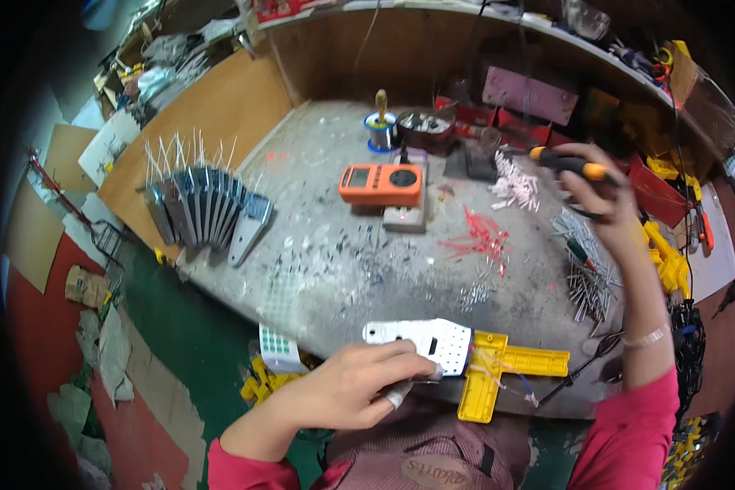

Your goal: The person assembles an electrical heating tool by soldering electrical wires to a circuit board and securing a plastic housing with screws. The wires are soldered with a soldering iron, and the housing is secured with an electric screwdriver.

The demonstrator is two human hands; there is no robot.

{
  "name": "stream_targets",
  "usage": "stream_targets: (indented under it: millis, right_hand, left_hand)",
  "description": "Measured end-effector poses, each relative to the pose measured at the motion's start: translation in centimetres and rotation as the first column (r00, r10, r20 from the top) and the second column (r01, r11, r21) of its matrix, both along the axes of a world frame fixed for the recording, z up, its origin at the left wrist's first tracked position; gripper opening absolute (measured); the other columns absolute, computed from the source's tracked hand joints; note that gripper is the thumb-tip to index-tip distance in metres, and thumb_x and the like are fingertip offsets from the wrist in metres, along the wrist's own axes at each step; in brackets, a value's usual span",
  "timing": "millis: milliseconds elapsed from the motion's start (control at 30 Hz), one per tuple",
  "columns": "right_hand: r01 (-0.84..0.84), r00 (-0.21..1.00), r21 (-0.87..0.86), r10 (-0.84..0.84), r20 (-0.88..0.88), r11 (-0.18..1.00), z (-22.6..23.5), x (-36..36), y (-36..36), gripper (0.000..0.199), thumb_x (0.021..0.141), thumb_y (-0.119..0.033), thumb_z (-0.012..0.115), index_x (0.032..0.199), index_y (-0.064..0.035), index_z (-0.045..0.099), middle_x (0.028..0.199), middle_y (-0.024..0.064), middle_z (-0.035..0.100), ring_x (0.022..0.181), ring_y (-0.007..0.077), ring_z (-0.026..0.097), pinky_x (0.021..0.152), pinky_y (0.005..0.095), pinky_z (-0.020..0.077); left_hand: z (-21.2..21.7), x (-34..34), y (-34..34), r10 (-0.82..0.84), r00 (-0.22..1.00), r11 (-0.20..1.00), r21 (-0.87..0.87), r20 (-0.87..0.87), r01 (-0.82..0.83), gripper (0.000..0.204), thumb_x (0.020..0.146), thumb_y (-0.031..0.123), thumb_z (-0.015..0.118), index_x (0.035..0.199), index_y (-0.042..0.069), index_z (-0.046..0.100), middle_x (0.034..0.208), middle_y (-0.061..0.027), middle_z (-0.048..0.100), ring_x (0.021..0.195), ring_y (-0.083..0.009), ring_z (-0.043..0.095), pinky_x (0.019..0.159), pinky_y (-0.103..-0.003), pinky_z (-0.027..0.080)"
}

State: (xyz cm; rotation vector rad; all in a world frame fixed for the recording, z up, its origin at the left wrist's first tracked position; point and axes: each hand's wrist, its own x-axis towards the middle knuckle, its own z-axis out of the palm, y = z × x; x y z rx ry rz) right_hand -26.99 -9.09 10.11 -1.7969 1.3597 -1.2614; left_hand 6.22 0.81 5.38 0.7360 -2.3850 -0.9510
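My left hand (359, 384) is closed on the near edge of a white perforated plate (412, 335), with whitish wrapping on one finger. At the plate's right end lies a yellow T-shaped plastic housing (487, 371), open side up. Thin wires (506, 376) run across it. Far to the right, raised over the bench, my right hand (592, 184) grips a tool with a black-and-yellow handle (570, 163); its exact kind is hard to make out. Below that hand lie loose metal rods or screws (590, 286).
An orange meter (381, 184) rests on a white power strip (406, 217). Behind are a solder spool (380, 135) and a round tin (427, 131). Red pieces (482, 237) and white pieces (514, 184) lie in piles. Grey wired plates (204, 212) stand at left; yellow housings (670, 257) at right.
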Motion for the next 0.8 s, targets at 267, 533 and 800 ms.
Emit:
stream_targets:
  millis: [267,533,800]
  right_hand:
    - [0.137,0.844,-0.595,-0.408,-0.348,0.792,3.2,-4.6,13.4,0.024,0.090,-0.015,0.060,0.110,-0.0012,0.058,0.107,0.0099,0.056,0.092,0.0127,0.055,0.079,0.0206,0.0438]
    - [0.184,0.968,-0.176,-0.147,0.202,0.967,-0.5,-4.4,16.4,0.020,0.095,-0.019,0.050,0.108,-0.0076,0.061,0.097,0.0107,0.056,0.052,0.0031,0.044,0.046,0.0144,0.0345]
    - [0.376,0.887,0.048,-0.374,0.271,0.925,0.0,-1.2,15.7,0.031,0.088,-0.031,0.057,0.095,-0.0015,0.056,0.065,0.0025,0.050,0.044,0.0046,0.041,0.041,0.0171,0.0303]
  left_hand:
    - [0.7,-5.1,-1.5,-0.022,0.984,0.984,-0.176,-0.177,-0.010,0.037,0.068,-0.009,0.066,0.103,0.002,0.065,0.087,-0.0114,0.064,0.077,-0.0275,0.061,0.066,-0.036,0.047]
    - [-0.8,-8.0,-2.5,0.048,0.967,0.989,-0.123,-0.249,-0.081,0.041,0.069,-0.011,0.064,0.107,0.004,0.064,0.087,-0.0055,0.069,0.080,-0.0160,0.065,0.063,-0.026,0.045]
    - [-1.3,-8.6,-2.2,0.032,0.952,0.990,-0.119,-0.304,-0.072,0.038,0.068,-0.012,0.066,0.104,0.000,0.062,0.086,-0.0093,0.069,0.079,-0.0187,0.068,0.068,-0.029,0.052]
